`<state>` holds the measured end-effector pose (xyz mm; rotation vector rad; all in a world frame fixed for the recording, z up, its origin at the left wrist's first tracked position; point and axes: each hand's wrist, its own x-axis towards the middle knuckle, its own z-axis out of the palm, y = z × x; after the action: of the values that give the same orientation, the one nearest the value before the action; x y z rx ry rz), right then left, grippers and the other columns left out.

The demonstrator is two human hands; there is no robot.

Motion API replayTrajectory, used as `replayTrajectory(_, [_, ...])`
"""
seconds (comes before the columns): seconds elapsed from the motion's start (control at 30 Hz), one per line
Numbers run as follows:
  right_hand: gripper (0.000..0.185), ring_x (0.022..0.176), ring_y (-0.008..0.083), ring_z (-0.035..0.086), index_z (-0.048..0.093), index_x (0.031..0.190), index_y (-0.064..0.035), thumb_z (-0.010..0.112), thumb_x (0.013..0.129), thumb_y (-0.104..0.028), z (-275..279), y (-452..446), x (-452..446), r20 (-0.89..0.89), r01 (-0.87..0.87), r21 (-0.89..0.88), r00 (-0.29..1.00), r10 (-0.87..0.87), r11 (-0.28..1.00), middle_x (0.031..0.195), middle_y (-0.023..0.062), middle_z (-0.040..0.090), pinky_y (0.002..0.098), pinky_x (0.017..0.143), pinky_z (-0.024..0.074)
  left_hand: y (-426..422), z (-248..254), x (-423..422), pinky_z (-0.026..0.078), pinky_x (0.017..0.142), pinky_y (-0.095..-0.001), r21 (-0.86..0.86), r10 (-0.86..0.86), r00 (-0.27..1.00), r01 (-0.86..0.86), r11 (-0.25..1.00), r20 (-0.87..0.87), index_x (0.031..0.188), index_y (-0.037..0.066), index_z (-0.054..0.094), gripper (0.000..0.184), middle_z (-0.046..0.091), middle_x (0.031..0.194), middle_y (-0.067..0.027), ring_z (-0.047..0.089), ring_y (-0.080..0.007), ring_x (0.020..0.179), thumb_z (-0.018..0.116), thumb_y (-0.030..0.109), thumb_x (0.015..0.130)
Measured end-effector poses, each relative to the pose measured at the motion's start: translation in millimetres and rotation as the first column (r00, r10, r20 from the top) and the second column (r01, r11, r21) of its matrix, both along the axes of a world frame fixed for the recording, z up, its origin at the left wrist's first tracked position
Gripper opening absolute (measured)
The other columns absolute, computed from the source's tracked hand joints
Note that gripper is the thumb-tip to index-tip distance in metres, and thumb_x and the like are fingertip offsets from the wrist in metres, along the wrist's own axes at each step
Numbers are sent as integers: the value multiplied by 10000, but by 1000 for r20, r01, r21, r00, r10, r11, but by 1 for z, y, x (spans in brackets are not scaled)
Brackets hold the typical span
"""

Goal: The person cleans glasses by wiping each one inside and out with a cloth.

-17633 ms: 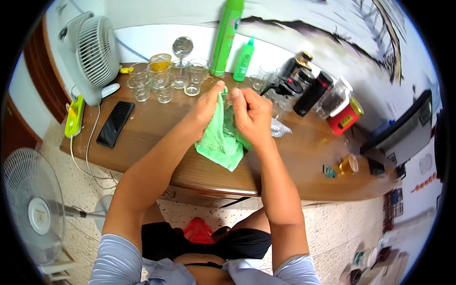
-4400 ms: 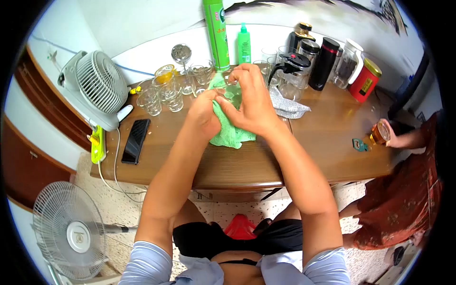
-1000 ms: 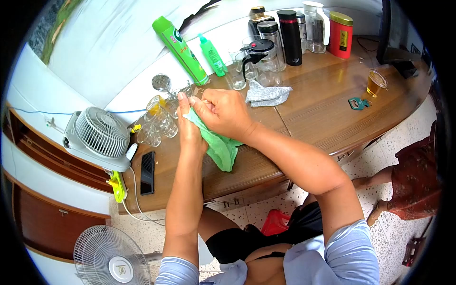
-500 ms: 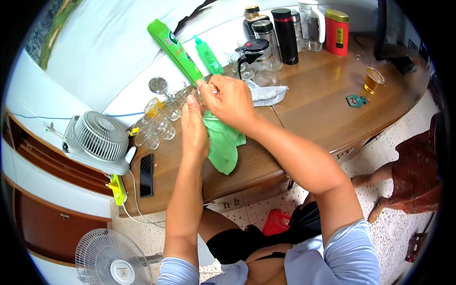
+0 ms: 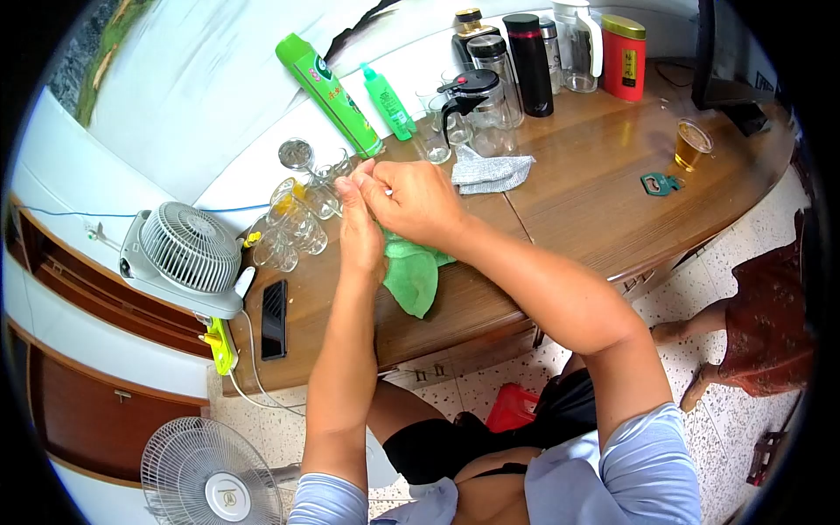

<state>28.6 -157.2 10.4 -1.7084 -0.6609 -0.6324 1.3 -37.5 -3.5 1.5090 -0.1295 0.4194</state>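
Observation:
Both hands meet above the wooden table [image 5: 577, 210]. My left hand [image 5: 360, 229] is closed around the upper part of a green cloth [image 5: 411, 278], its thumb pointing up. Against it, my right hand [image 5: 413, 201] is curled with bent fingers at the cloth's top; what it grips is hidden behind the fingers. The cloth's lower end hangs below the hands over the table. Several clear glasses [image 5: 302, 229] stand just left of my hands. Behind them are a tall green spray can [image 5: 332, 101] and a small green bottle [image 5: 387, 105].
A grey cloth [image 5: 492, 171] lies by a black-lidded glass pot [image 5: 490, 131]. Bottles, a pitcher [image 5: 577, 52] and a red tin [image 5: 623, 61] line the back. A cup of amber liquid [image 5: 691, 144] stands right. At left are a phone [image 5: 273, 319] and fan [image 5: 186, 249]. A person's legs [image 5: 700, 332] show right.
Since half a second ago, my right hand has moved down slightly and its fingers have curled closer to my left hand. The clear glass rim seen between the hands is now hidden.

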Motion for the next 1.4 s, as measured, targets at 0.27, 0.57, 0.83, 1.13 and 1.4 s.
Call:
replayTrajectory(0.27, [438, 654, 417, 691, 725, 779, -27, 669, 993, -405, 2, -4, 6, 9, 57, -102, 998, -57, 993, 711, 213, 695, 488, 594, 526, 3, 21, -11, 522, 1058, -435, -253, -129, 935, 44, 966, -332, 1361, 134, 619, 589, 669, 1297, -66, 612, -226, 1250, 393, 619, 1116])
replayTrajectory(0.57, [447, 778, 428, 741, 781, 813, -56, 655, 952, -461, 15, -30, 28, -194, 125, -107, 970, -144, 986, 791, 209, 747, 517, 712, 580, 53, 5, 14, 575, 1055, -414, -419, -428, 870, 304, 856, -243, 1552, -7, 443, 557, 648, 1369, -184, 684, -251, 1205, 627, 61, 1030])
replayTrajectory(0.83, [508, 770, 449, 727, 757, 804, -7, 639, 968, -474, 5, -13, 21, -249, -6, -90, 968, -16, 996, 797, 245, 735, 527, 726, 571, 77, 1, 26, 536, 1124, -489, -767, -221, 975, 145, 626, 4, 1493, 35, 527, 478, 672, 1355, -115, 669, -290, 1240, 631, 34, 1027])
replayTrajectory(1.13, [532, 543, 321, 583, 627, 701, 15, 639, 1026, -406, -7, -7, 36, -287, 14, 204, 957, 46, 979, 632, 212, 626, 491, 577, 456, 14, 17, -7, 201, 1311, -398, 2, -369, 904, 378, 926, 214, 1634, -81, 307, 715, 327, 1704, -264, 364, -308, 1572, 470, -35, 939])
replayTrajectory(1.4, [528, 663, 408, 670, 684, 744, -2, 629, 1013, -452, -9, -10, 42, -247, 80, 110, 968, -51, 991, 714, 229, 682, 516, 644, 509, 12, 16, -7, 461, 1148, -338, -103, -77, 997, 74, 992, -25, 1529, -63, 474, 566, 560, 1498, -174, 554, -209, 1377, 680, 41, 1012])
